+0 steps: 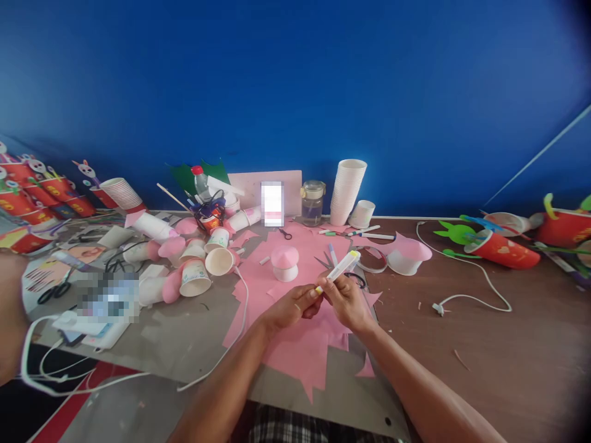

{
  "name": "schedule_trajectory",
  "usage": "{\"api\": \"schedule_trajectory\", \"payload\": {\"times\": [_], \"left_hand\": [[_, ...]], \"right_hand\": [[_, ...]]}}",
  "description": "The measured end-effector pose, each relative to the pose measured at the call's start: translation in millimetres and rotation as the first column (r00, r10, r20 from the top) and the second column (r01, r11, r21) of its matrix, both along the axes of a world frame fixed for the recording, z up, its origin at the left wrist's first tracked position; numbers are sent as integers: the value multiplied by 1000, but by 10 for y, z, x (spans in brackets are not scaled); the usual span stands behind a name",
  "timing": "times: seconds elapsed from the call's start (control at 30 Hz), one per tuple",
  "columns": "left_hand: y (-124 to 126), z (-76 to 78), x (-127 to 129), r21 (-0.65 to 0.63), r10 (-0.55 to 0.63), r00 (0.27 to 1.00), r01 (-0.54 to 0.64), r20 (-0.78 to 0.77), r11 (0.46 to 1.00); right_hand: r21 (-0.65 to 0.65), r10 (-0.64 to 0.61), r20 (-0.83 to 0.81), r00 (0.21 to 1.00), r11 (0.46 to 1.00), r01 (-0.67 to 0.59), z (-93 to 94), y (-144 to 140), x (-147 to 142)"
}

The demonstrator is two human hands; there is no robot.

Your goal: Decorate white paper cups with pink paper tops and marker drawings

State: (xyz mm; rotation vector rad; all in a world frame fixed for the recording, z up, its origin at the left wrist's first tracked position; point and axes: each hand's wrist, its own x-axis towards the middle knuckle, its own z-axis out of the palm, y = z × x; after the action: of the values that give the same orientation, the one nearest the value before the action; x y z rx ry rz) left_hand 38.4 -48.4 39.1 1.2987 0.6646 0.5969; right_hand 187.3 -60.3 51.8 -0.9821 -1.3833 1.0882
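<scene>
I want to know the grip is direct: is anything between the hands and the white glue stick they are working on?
Nothing visible. The right hand holds the glue stick by its barrel, and the left hand pinches its lower yellow end. The stick is raised above the pink paper, apart from the pink-topped cup behind it.

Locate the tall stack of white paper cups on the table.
In the head view, the stack of white paper cups stands at the back of the table by the blue wall, right of the glass jar, beside a tipped single cup.
</scene>
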Motion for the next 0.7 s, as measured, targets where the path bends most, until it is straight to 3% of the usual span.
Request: {"api": "schedule_trajectory", "payload": {"times": [0.17, 0.33, 0.5, 0.6, 0.67, 0.7], "left_hand": [[26, -29, -45, -157, -106, 985, 127, 137, 979], [38, -83, -99, -226, -178, 959, 227, 219, 947], [40, -103, -158, -282, -306, 915, 376, 262, 883], [37, -113, -113, -213, -231, 953, 272, 198, 938], [31, -126, -41, -60, -58, 995, 63, 85, 996], [26, -131, -2, 42, 46, 999, -47, 25, 998]], "right_hand": [[-28, 29, -47, 998, 999, -31, -17, -44, -32], [-39, 89, -76, 993, 995, -92, 2, -55, -31], [-70, 254, -111, 961, 962, -263, -61, 15, 51], [-47, 184, -53, 982, 981, -186, -45, 42, 60], [4, 32, 23, 999, 999, -32, -4, 47, 47], [34, -38, 62, 997, 999, 36, 15, 47, 40]]}}
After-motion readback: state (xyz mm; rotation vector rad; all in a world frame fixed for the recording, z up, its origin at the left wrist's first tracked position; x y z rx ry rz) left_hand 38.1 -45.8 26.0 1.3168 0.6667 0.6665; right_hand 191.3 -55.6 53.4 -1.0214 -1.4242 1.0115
